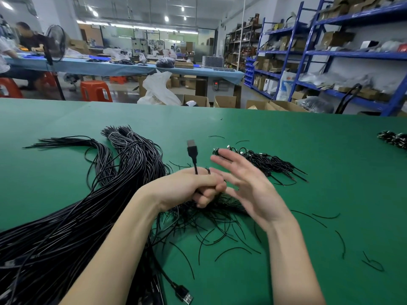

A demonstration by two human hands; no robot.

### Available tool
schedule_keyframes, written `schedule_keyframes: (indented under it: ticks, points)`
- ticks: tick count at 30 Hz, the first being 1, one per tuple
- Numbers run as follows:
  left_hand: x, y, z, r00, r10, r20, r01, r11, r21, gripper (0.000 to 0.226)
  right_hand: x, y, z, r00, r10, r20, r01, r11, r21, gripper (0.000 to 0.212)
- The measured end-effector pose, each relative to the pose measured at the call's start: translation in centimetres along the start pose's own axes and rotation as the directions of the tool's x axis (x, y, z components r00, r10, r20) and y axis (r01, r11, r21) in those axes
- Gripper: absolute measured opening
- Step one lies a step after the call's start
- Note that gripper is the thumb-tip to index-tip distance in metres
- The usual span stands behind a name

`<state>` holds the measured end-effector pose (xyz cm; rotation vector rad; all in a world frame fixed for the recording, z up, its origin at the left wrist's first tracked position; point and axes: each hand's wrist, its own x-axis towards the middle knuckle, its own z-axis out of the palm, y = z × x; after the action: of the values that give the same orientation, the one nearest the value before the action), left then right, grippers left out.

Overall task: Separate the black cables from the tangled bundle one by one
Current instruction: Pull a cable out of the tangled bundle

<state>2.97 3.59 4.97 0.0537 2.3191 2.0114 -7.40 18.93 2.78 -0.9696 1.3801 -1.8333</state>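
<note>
A thick tangled bundle of black cables (72, 219) runs from the lower left up to the middle of the green table (286, 133). My left hand (193, 186) is closed on one black cable (194, 160) above the bundle; its USB plug (192, 147) stands upright above my fist. Just right of it, my right hand (246, 183) is open with fingers spread, holding nothing. Behind my right hand lies a small pile of separated cables (268, 161) with their plugs pointing left.
Short black ties (220, 234) are scattered on the mat under and right of my hands. Another USB plug (185, 297) lies at the bottom edge. A further cable bundle (394, 138) sits at the far right. Cardboard boxes, blue shelves and seated people are beyond the table.
</note>
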Motion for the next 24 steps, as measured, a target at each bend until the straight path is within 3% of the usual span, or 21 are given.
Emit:
schedule_keyframes:
  ticks: [2, 4, 6, 10, 16, 19, 24]
  points:
    - [-0.1, 0.1, 0.5, 0.996, -0.055, 0.073, 0.047, 0.993, 0.11, 0.026, 0.1, -1.0, 0.7, 0.996, -0.06, 0.066, 0.067, 0.992, -0.105, 0.043]
    - [0.1, 0.0, 1.1, 0.991, -0.099, 0.087, 0.082, 0.981, 0.177, 0.027, 0.6, -1.2, 1.9, 0.995, -0.083, 0.05, 0.095, 0.927, -0.363, 0.026]
    - [0.1, -0.2, 1.4, 0.99, -0.108, 0.093, 0.088, 0.977, 0.195, 0.036, 1.2, -0.9, 2.8, 0.987, -0.155, -0.035, 0.118, 0.861, -0.495, 0.008]
    - [-0.2, -0.3, 0.3, 0.994, -0.05, 0.101, 0.044, 0.997, 0.062, 0.025, 1.5, 0.3, 2.3, 0.97, -0.128, -0.207, 0.049, 0.936, -0.349, 0.021]
    - [0.3, -1.1, 0.1, 0.993, -0.026, 0.117, 0.033, 0.997, -0.063, 0.026, 1.7, 1.4, 1.8, 0.963, 0.009, -0.27, -0.037, 0.994, -0.101, 0.031]
    - [0.3, -1.0, 0.2, 0.994, 0.005, 0.11, -0.002, 1.0, -0.026, 0.027, 1.8, 1.4, 1.9, 0.961, 0.018, -0.275, -0.033, 0.998, -0.05, 0.035]
    - [0.1, -0.8, 0.1, 0.993, 0.036, 0.114, -0.051, 0.99, 0.128, 0.03, 1.3, 1.1, 1.7, 0.985, 0.008, -0.171, -0.037, 0.985, -0.169, 0.033]
